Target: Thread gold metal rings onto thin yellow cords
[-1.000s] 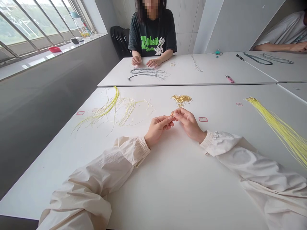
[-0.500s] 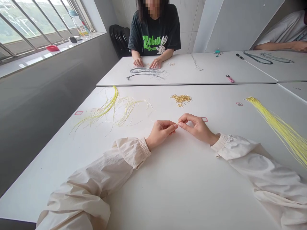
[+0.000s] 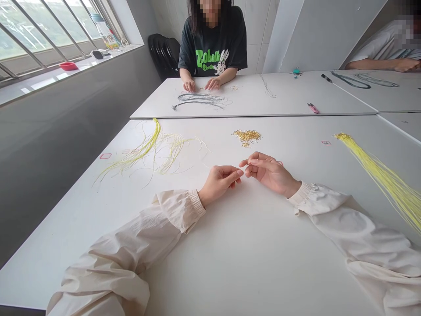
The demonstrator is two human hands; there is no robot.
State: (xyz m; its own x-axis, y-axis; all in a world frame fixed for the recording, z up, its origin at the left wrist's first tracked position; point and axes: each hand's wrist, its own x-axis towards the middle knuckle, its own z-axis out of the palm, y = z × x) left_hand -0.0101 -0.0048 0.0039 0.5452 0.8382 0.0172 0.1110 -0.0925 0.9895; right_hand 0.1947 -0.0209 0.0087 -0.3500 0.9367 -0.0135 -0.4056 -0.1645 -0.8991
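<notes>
Left hand (image 3: 219, 181) at frame centre, resting on the white table (image 3: 250, 245), thumb and forefinger pinched together; whatever lies between them too small to make out. Right hand (image 3: 270, 172) just beside it, fingertips closed on a tiny gold piece (image 3: 247, 163). Fingertips of the two hands near, not touching. Heap of gold rings (image 3: 246, 135) above the hands, apart from them. Loose yellow threads (image 3: 148, 147) at centre left; thicker yellow bundle (image 3: 384, 175) at right edge. Far table (image 3: 289, 98): second person's hands (image 3: 201, 84) by grey cords (image 3: 200, 100); pink clippers (image 3: 312, 108) at upper right.
</notes>
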